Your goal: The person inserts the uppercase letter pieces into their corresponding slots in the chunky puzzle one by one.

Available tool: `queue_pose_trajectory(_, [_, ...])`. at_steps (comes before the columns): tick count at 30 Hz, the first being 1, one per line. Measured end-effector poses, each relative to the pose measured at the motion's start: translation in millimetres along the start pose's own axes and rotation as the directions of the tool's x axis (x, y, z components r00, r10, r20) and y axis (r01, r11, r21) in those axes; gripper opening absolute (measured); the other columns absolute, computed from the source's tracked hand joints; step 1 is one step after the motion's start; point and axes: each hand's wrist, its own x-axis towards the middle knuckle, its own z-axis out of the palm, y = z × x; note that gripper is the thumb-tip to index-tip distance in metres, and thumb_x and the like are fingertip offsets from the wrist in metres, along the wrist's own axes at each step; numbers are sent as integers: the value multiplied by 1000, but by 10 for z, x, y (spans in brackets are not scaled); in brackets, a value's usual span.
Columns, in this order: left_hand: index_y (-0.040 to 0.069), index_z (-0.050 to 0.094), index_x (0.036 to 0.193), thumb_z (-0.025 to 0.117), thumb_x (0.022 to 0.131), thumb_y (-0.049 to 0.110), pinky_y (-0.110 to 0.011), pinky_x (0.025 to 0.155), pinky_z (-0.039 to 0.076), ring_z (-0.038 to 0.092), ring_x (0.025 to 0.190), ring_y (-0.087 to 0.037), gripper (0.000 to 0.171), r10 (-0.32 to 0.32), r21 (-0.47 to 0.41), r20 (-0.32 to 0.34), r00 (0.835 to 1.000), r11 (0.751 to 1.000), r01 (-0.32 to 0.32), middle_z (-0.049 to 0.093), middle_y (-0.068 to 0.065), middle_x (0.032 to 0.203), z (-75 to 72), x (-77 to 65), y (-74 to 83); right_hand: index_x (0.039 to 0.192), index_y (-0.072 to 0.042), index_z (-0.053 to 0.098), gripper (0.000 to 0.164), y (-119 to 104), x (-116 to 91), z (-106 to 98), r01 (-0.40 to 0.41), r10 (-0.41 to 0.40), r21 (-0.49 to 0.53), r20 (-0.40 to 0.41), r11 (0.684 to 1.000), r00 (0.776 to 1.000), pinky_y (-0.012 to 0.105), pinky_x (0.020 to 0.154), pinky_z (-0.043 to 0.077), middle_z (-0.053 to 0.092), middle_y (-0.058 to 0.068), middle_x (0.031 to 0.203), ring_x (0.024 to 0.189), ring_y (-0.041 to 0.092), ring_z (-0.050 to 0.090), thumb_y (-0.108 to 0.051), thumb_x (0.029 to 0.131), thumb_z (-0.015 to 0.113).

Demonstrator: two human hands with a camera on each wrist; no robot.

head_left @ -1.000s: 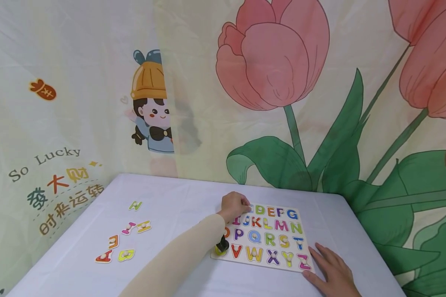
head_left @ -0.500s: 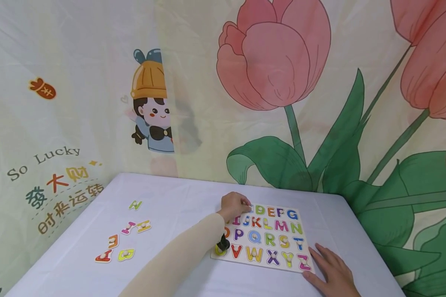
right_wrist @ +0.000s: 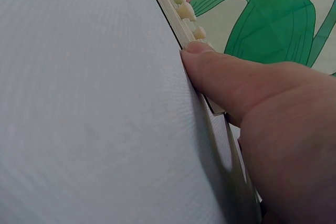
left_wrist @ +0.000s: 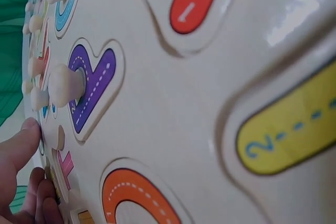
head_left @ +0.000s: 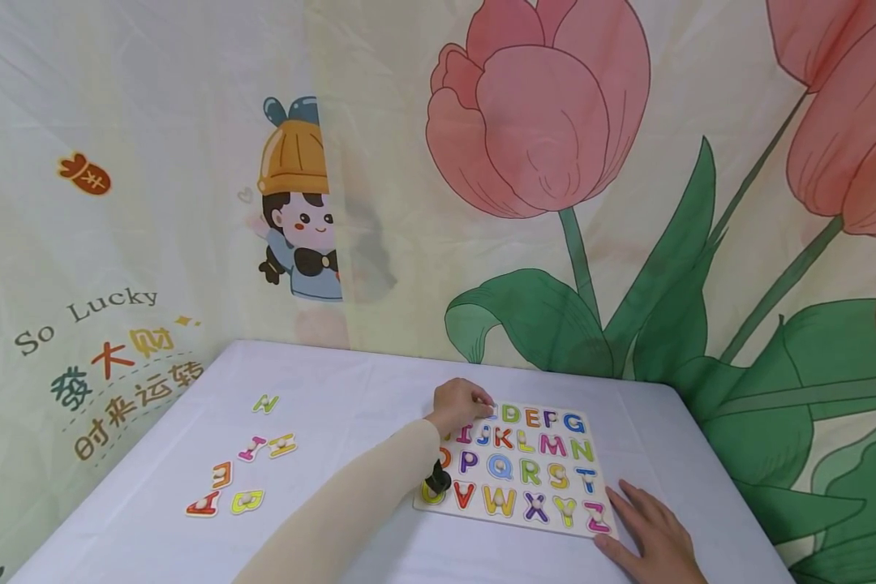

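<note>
Six loose letters are lying left of the board (left_wrist: 168, 103): a green letter (head_left: 266, 403) farthest back, a pink letter (head_left: 251, 448) and an amber letter (head_left: 282, 445) side by side, then an orange letter (head_left: 222, 474), with a red A (head_left: 203, 504) and a yellow B (head_left: 247, 500) about level with the board's near row. The left hand (head_left: 456, 408) is leaning over the board's far left corner, fingers bent, tips bunching at a light-blue letter (head_left: 492, 414); can't tell from here whether they're gripping its knob. The right hand (head_left: 653, 527) is resting at the board's near right corner, fingers spread and relaxed, holding no piece, thumb touching the edge. A purple P (left_wrist: 94, 82) is sitting in the board, pale knob (left_wrist: 65, 85) sticking up. A black gadget (head_left: 438, 478) is riding on the left wrist, above the board's near left corner. A white cloth (head_left: 336, 389) is running under the board; a printed tulip (head_left: 540, 130) is showing behind it.
</note>
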Motion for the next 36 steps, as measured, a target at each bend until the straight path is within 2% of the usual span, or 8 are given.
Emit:
queue_pose_trajectory(5, [29,81,108,84,93,36,-32,84,51,60,92,-12,16,35,3,49,998,999,-35,68,8,99,-27,66,-105,155,-7,54,96,10,-3,-4,8,-8,9,-10,1000,1000,87,103,28,42,24,161,141,54,34,-73,88,71])
queue_pose_trajectory(9, [30,79,121,81,95,36,-33,87,53,60,98,-13,26,92,15,107,990,995,-94,68,8,109,-106,80,-198,155,-8,54,96,8,-5,-4,9,-9,9,-10,1000,1000,87,103,28,42,24,161,141,54,35,-74,87,71])
queue_pose_trajectory(14, [27,74,132,74,101,33,-36,99,54,62,109,-13,32,193,15,193,962,980,-200,71,7,122,-262,33,-233,155,-9,55,95,8,-15,-16,11,-11,5,-22,1000,1000,88,102,29,42,22,161,141,52,34,-74,87,71])
queue_pose_trajectory(18, [23,71,136,73,102,29,-39,103,53,64,115,-14,34,278,4,222,935,958,-286,71,3,129,-454,-51,-268,154,-7,54,94,3,-12,-22,13,-13,18,-16,1000,1000,87,104,28,42,23,161,142,53,34,-72,88,71])
queue_pose_trajectory(21, [21,72,134,74,101,26,-40,103,53,64,115,-16,33,323,-3,229,918,944,-331,72,1,128,-644,-136,-354,155,-5,53,94,-1,-2,-28,9,-9,19,8,1000,1000,86,106,27,41,25,161,143,55,33,-71,90,70])
queue_pose_trajectory(24, [22,74,130,75,101,24,-42,105,53,64,116,-17,30,360,12,204,910,929,-370,73,3,127,-889,-229,-514,157,-6,50,95,-15,6,-33,-4,3,19,31,1000,1000,85,108,25,39,26,162,144,55,31,-71,91,69])
queue_pose_trajectory(30, [21,77,126,77,100,19,-50,108,51,66,119,-22,26,360,61,80,930,929,-365,74,8,124,-1474,-435,-1022,158,-7,50,95,-24,-6,-25,-11,9,34,35,999,999,87,107,24,38,24,164,145,55,30,-72,91,68])
queue_pose_trajectory(36, [17,76,126,75,101,18,-60,107,48,67,121,-30,25,344,108,-18,939,934,-340,75,-1,125,-2098,-637,-1549,156,-9,53,94,-18,-25,-12,9,-9,11,-5,1000,1000,88,104,27,41,22,162,143,53,33,-73,90,68])
